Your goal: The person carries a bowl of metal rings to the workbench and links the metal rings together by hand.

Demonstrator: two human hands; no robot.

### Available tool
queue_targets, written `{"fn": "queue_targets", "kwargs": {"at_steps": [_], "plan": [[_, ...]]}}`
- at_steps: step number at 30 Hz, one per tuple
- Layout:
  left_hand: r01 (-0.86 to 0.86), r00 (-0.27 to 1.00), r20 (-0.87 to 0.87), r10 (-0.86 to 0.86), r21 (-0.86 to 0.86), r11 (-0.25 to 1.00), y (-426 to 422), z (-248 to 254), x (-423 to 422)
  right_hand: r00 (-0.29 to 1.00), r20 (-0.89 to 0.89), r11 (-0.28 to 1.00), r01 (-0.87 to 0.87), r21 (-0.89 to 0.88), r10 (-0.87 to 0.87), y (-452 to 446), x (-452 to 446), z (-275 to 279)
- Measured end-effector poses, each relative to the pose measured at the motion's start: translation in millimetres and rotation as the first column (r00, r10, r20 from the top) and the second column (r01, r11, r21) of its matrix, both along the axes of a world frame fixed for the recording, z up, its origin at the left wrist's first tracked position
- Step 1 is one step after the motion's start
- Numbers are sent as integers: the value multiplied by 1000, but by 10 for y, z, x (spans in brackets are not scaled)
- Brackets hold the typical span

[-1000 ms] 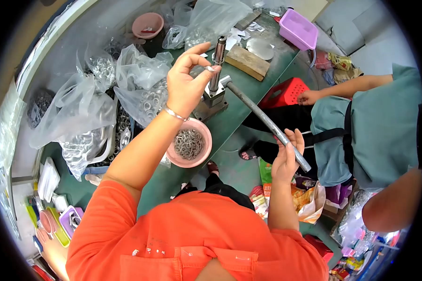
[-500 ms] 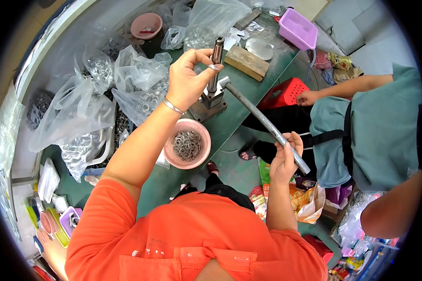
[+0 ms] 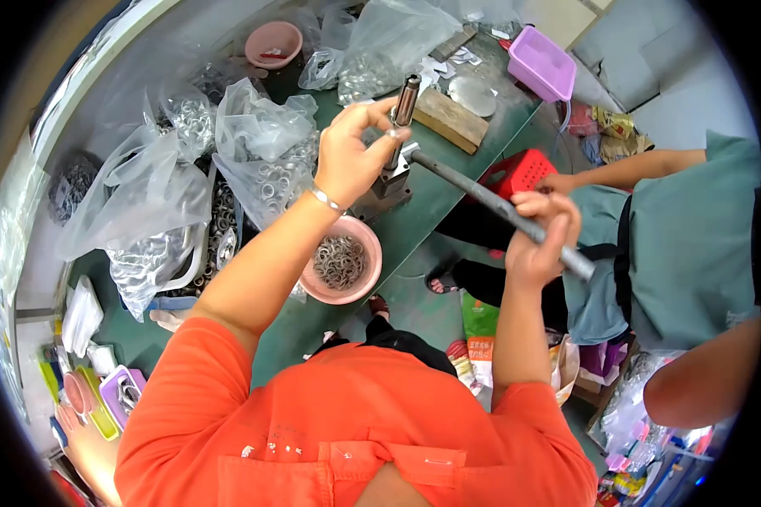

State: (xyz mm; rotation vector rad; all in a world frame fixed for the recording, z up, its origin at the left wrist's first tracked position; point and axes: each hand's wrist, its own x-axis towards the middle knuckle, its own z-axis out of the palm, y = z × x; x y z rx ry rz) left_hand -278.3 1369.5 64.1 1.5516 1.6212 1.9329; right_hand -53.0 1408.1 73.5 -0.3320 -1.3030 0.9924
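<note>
My left hand (image 3: 353, 150) reaches to the upright metal post (image 3: 407, 100), thumb and fingers pinched round a small silvery metal ring (image 3: 395, 133) at the post; the fingers partly cover it. The post rises from a metal block (image 3: 391, 180) on the bench. From that block a long grey lever bar (image 3: 473, 191) slants toward me on the right. My right hand (image 3: 545, 241) is closed on the bar near its free end, which is smeared by motion. Below the post, a pink bowl (image 3: 375, 269) holds many metal rings (image 3: 339, 262).
Clear plastic bags (image 3: 258, 127) of metal rings crowd the left of the green bench (image 3: 292, 338). A wooden block (image 3: 448, 118) and a purple basket (image 3: 539, 66) lie toward the back. At right stands another person (image 3: 685, 245), beside a red basket (image 3: 524, 171).
My right hand has moved right and upward, and the bar's free end has swung right with it. My left hand stays at the post; the whole view has shifted slightly.
</note>
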Motion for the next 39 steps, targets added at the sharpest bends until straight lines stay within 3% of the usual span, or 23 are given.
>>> {"fn": "queue_targets", "kwargs": {"at_steps": [3, 5, 7, 9, 11, 14, 16, 17, 19, 20, 22, 24, 26, 28, 29, 31, 36, 38, 39], "plan": [[-111, 994, 10, 111, 133, 985, -273, -30, -47, 941, -46, 926, -320, 200, 335, 505, -404, 255], [-157, 980, 144, 136, 144, 977, -523, -113, -39, 939, -12, 935, -340, 101, 342, 684, -799, 512], [-140, 969, 211, 126, 48, 989, -810, -154, 40, 906, 124, 908, -414, 62, 404, 968, -1218, 628], [-65, 977, 201, 73, -44, 997, -1042, -261, 150, 891, 7, 887, -451, -96, 454, 1240, -1741, 604], [45, 981, 191, -21, -121, 992, -1229, -342, 211, 895, 230, 924, -366, -108, 382, 1416, -2207, 623], [-3, 981, 191, 39, -185, 983, -1429, -424, 288, 797, 254, 835, -538, -112, 548, 1893, -2864, 181], [-46, 979, 182, 93, -248, 968, -1544, -440, 280, 757, 586, 942, -335, -31, 288, 1955, -3099, -21], [-70, 970, 201, 135, -300, 951, -1597, -426, 276, 595, 789, 972, -235, -13, 154, 2136, -3254, -263], [-116, 974, 148, 170, -317, 941, -1640, -406, 245, 503, 862, 971, -164, 172, -68, 2141, -3387, -724], [-148, 978, 88, 187, -335, 931, -1664, -397, 217, 505, 861, 970, -173, 172, -63, 2198, -3454, -801], [-157, 970, 116, 213, -370, 916, -1671, -429, 225, 500, 833, 952, -292, -97, 238, 2277, -3432, -885], [-150, 966, 140, 217, -381, 912, -1638, -489, 256, 482, 841, 950, -291, -112, 246, 2286, -3456, -925], [-31, 981, 156, 118, -468, 883, -1589, -514, 253, 486, 838, 952, -282, -117, 247, 2317, -3463, -869], [-13, 985, 149, 92, -462, 887, -1541, -488, 223, 574, 783, 962, -249, -115, 242, 2217, -3360, -645], [15, 987, 147, 60, -466, 885, -1528, -479, 219, 613, 677, 909, -339, -242, 408, 2040, -3140, -306], [10, 988, 141, 61, -455, 890, -1505, -498, 196, 740, 371, 827, -489, -277, 561, 1896, -2854, 12], [29, 985, 166, 44, -409, 912, -1394, -472, 159, 808, 290, 839, -544, 35, 512, 1244, -1644, 557], [23, 967, 244, 71, -363, 932, -1319, -505, 147, 916, 379, 908, -267, 321, 136, 942, -1138, 514], [39, 972, 229, 48, -362, 931, -1264, -449, 117, 931, 365, 910, -158, 384, 7, 790, -884, 435]]}}
